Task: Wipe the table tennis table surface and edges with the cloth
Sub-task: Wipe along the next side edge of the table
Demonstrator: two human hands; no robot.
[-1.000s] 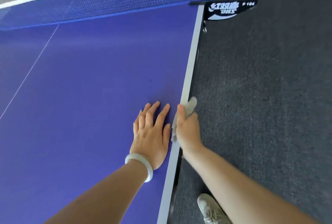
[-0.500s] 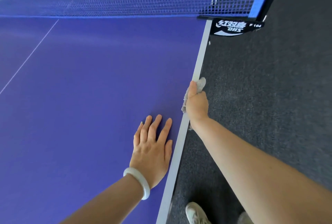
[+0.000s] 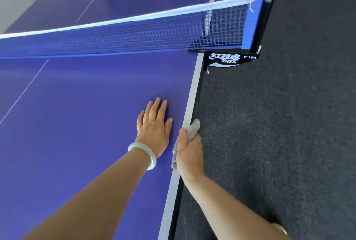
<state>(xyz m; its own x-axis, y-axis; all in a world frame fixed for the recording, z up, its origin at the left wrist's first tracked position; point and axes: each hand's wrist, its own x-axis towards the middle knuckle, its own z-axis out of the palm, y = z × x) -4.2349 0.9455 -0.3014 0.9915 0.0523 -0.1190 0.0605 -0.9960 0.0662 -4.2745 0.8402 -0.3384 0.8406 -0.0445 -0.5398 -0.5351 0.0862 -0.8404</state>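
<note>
Your left hand lies flat, fingers straight, on the blue tabletop near its right edge. Your right hand grips the grey cloth against that edge, near the net.

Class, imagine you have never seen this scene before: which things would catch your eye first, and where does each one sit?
First comes the purple table tennis table filling the left of the view, crossed by the blue net that ends at a black clamp on the right edge. Near the middle, the left hand lies flat on the surface, a pale bangle on its wrist. Beside it, the right hand grips a grey cloth against the table's side edge.
</note>
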